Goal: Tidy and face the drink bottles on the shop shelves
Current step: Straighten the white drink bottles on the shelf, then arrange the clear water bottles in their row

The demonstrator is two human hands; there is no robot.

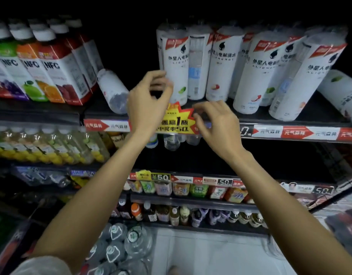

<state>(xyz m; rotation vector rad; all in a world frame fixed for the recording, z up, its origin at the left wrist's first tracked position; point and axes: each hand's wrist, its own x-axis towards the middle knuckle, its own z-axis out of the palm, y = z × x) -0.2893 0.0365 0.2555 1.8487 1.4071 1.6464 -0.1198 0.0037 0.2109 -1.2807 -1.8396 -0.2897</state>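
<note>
yellow promo tag [176,121] half-hidden (by hands), fingertips [167,84] blurred

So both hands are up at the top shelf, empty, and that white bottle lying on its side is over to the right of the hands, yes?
Not quite. The head view shows the left hand and right hand raised at the top shelf, both empty, but the white bottle lying on its side is to the left of the hands, beside the NFC juice cartons.

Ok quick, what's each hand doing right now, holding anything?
Left hand: open, fingers curled, holding nothing, close to a white bottle.
Right hand: open, fingers spread, holding nothing, near the yellow promo tag.
</note>
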